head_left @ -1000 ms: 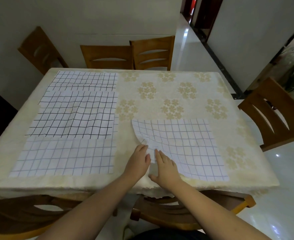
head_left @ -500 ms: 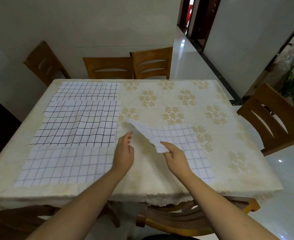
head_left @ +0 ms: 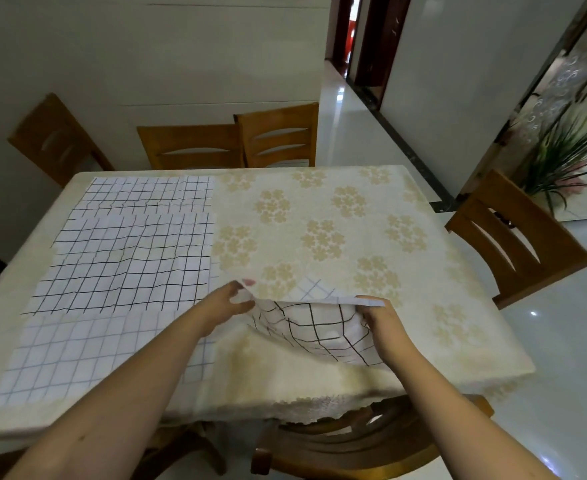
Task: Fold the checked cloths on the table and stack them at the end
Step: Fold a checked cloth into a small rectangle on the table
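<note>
The table [head_left: 319,202], under a cream flowered tablecloth [head_left: 406,244], carries three checked cloths spread flat down its left side: one at the far left corner [head_left: 150,194], a bold black-lined one [head_left: 129,265] in the middle, and a pale blue-lined one [head_left: 77,351] at the near left edge. The fourth cloth [head_left: 319,323] is near the middle of the near edge, raised off the table and doubling over, so this looks like the first fold of that piece. The left hand [head_left: 222,306] pinches one lifted corner between thumb and fingers, and the right hand [head_left: 385,320] has its grip curled round the other, the raised edge stretched between them. Next, I'd say, that edge must be carried across to meet the opposite edge, corners matched, and then pressed flat. Compared with half a second ago, the hands have spread apart to a corner each, where they were close together on one peeled-up corner, and far more of the cloth has left the table, showing darker lines on its facing side.
</note>
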A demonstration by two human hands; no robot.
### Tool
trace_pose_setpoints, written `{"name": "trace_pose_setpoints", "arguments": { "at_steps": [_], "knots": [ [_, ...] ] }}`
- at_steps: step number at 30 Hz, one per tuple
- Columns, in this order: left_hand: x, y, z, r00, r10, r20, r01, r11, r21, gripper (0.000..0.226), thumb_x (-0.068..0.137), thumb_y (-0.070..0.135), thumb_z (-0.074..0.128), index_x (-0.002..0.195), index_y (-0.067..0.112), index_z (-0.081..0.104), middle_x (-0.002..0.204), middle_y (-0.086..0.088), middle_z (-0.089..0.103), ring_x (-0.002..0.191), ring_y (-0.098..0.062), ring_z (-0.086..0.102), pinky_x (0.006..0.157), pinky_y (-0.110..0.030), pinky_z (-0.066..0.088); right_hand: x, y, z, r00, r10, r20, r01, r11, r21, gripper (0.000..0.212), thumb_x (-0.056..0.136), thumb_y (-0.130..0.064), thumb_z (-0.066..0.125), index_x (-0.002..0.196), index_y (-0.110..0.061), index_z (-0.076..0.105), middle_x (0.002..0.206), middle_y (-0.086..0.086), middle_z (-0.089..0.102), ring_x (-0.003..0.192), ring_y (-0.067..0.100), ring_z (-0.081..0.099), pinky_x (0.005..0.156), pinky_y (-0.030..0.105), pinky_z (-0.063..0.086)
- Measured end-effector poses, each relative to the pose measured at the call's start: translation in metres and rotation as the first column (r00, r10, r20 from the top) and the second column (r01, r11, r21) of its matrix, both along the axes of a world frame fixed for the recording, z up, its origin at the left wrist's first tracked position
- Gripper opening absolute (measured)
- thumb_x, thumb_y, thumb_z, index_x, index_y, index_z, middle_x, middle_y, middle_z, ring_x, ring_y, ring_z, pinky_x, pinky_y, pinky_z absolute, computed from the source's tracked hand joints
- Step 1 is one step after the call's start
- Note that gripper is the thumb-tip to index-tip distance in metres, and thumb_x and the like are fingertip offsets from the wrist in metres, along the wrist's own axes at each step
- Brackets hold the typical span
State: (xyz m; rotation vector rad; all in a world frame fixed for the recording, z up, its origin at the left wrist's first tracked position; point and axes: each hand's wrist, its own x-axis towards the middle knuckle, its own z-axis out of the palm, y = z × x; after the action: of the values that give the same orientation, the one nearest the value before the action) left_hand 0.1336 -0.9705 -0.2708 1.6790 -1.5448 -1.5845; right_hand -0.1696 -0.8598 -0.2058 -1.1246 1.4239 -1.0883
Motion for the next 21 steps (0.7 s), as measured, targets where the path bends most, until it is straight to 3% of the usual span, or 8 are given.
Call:
{"name": "trace_pose_setpoints", "arguments": {
  "at_steps": [5, 7, 8, 10, 12, 14, 18, 21],
  "knots": [
    [-0.018, 0.0, -0.006, 1.0, 0.011, 0.022, -0.011, 1.0, -0.018, 0.012, 0.095, 0.028, 0.063, 0.103, 0.021, 0.066, 0.105, 0.003, 0.066, 0.106, -0.019, 0.059, 0.079, -0.03, 0.043, -0.016, -0.006, 0.001, 0.975, -0.183, -0.127, 0.186, 0.982, 0.014, 0.04, 0.093, -0.009, 0.048, 0.056, -0.017, 0.035, 0.049, -0.008, 0.034, 0.046, 0.009, 0.032, 0.053, 0.029, 0.026],
    [-0.019, -0.002, -0.004, 0.996, 0.081, 0.022, -0.08, 0.995, -0.062, 0.032, 0.09, 0.045, 0.063, 0.108, 0.018, 0.064, 0.103, 0.002, 0.067, 0.102, -0.019, 0.061, 0.083, -0.03, 0.047, -0.023, -0.008, -0.005, 0.955, -0.204, -0.217, 0.204, 0.979, -0.022, 0.03, 0.097, -0.013, 0.048, 0.068, -0.006, 0.054, 0.059, 0.004, 0.053, 0.055, 0.019, 0.05, 0.057, 0.029, 0.035],
    [-0.017, -0.005, -0.007, 0.99, 0.132, 0.039, -0.129, 0.988, -0.086, 0.047, 0.085, 0.055, 0.063, 0.113, 0.017, 0.062, 0.107, 0.002, 0.066, 0.103, -0.019, 0.061, 0.087, -0.033, 0.048, -0.026, -0.009, -0.005, 0.947, -0.22, -0.233, 0.22, 0.975, -0.029, 0.022, 0.098, -0.016, 0.05, 0.083, -0.007, 0.063, 0.07, 0.006, 0.063, 0.065, 0.022, 0.059, 0.061, 0.027, 0.041],
    [-0.02, -0.009, -0.004, 0.977, 0.208, 0.052, -0.197, 0.968, -0.157, 0.047, 0.087, 0.053, 0.061, 0.108, 0.011, 0.059, 0.094, 0.0, 0.059, 0.089, -0.018, 0.056, 0.077, -0.029, 0.044, -0.031, -0.011, -0.007, 0.944, -0.238, -0.227, 0.243, 0.97, -0.005, 0.015, 0.098, -0.023, 0.054, 0.108, -0.019, 0.065, 0.096, -0.003, 0.071, 0.088, 0.014, 0.067, 0.076, 0.027, 0.05],
    [-0.027, -0.011, 0.005, 0.96, 0.279, 0.032, -0.266, 0.94, -0.212, 0.04, 0.095, 0.039, 0.058, 0.116, 0.005, 0.057, 0.092, -0.004, 0.049, 0.086, -0.019, 0.049, 0.07, -0.028, 0.037, -0.034, -0.011, -0.009, 0.947, -0.239, -0.213, 0.257, 0.965, 0.06, 0.023, 0.096, -0.031, 0.059, 0.118, -0.023, 0.058, 0.114, -0.005, 0.068, 0.1, 0.015, 0.063, 0.089, 0.036, 0.051],
    [-0.032, -0.012, 0.017, 0.929, 0.371, -0.009, -0.364, 0.908, -0.208, 0.044, 0.097, 0.034, 0.057, 0.135, 0.012, 0.051, 0.115, -0.002, 0.052, 0.106, -0.02, 0.052, 0.082, -0.029, 0.041, -0.035, -0.009, -0.012, 0.961, -0.226, -0.161, 0.252, 0.953, 0.169, 0.031, 0.093, -0.036, 0.063, 0.119, -0.022, 0.053, 0.121, -0.006, 0.062, 0.103, 0.013, 0.059, 0.091, 0.036, 0.049],
    [-0.033, -0.021, 0.026, 0.88, 0.466, -0.096, -0.476, 0.858, -0.194, 0.016, 0.093, 0.035, 0.059, 0.104, 0.024, 0.064, 0.105, -0.007, 0.067, 0.099, -0.027, 0.064, 0.069, -0.031, 0.05, -0.042, -0.005, -0.028, 0.989, -0.122, -0.087, 0.146, 0.919, 0.366, 0.076, 0.072, -0.057, 0.076, 0.131, -0.012, 0.056, 0.121, 0.005, 0.067, 0.101, 0.018, 0.066, 0.089, 0.038, 0.053],
    [-0.031, -0.026, 0.027, 0.831, 0.542, -0.121, -0.555, 0.816, -0.159, 0.019, 0.092, 0.035, 0.059, 0.105, 0.022, 0.065, 0.102, -0.004, 0.065, 0.089, -0.026, 0.063, 0.068, -0.035, 0.055, -0.043, -0.002, -0.033, 0.997, -0.045, -0.065, 0.072, 0.86, 0.505, 0.078, 0.077, -0.048, 0.077, 0.138, -0.009, 0.047, 0.115, 0.004, 0.066, 0.102, 0.018, 0.064, 0.096, 0.039, 0.049]
  ]
}}
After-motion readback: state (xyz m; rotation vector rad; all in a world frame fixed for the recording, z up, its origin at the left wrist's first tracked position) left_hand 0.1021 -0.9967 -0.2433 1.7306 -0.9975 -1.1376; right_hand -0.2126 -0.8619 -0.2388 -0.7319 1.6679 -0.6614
